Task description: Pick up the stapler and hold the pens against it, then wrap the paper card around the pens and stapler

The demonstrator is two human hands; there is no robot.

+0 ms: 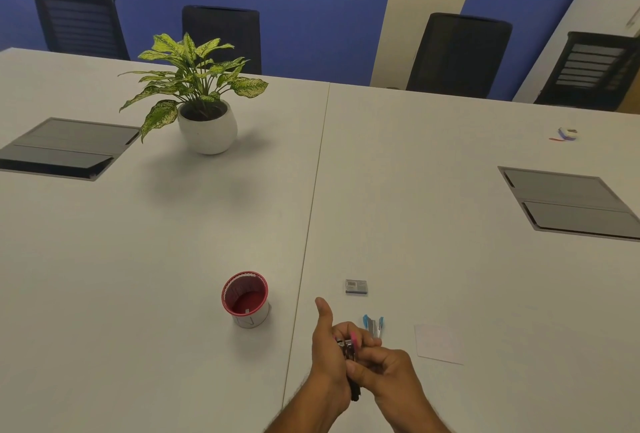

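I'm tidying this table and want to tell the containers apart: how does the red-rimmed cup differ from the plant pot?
The red-rimmed cup is straight-sided with a red rim and red inside; the plant pot is rounded and all white. The cup shows no contents from this view, while the pot holds a leafy green plant. The cup stands near the person's hands, the pot far across the table. Both stand upright, left of the table's seam.
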